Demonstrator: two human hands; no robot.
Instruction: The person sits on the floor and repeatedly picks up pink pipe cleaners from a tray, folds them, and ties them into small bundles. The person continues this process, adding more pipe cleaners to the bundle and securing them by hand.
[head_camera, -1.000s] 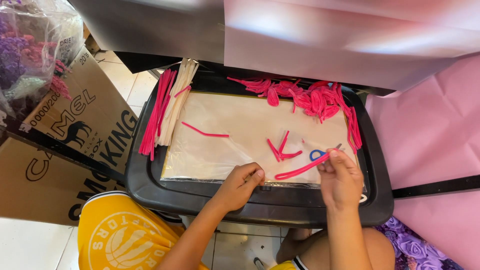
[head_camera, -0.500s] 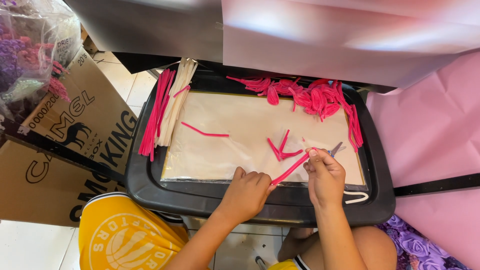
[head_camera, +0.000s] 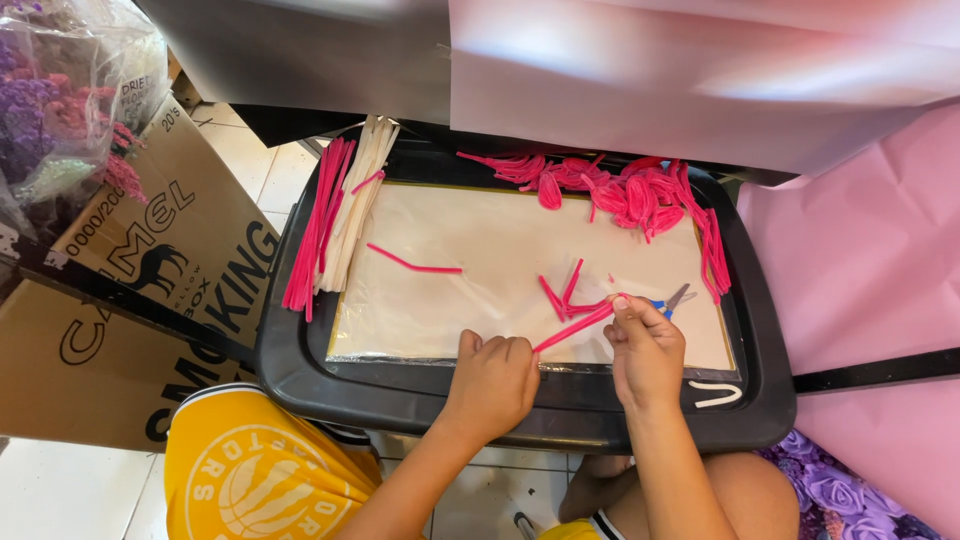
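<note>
On black tray (head_camera: 300, 370), left to right: bundle of pink sticks (head_camera: 318, 225) at edge; left hand (head_camera: 493, 385) curled, apparently pinching pink stick (head_camera: 573, 327); right hand (head_camera: 647, 350) pinching its other end; scissors (head_camera: 672, 301) just behind.

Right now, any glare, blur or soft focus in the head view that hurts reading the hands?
Head view: hands sharp, the left hand and right hand both crisp on the pink pipe cleaner; glare washes out the pink paper sheet at top; mild sheen on the clear plastic liner; black tray evenly lit, soft shadows only.
</note>
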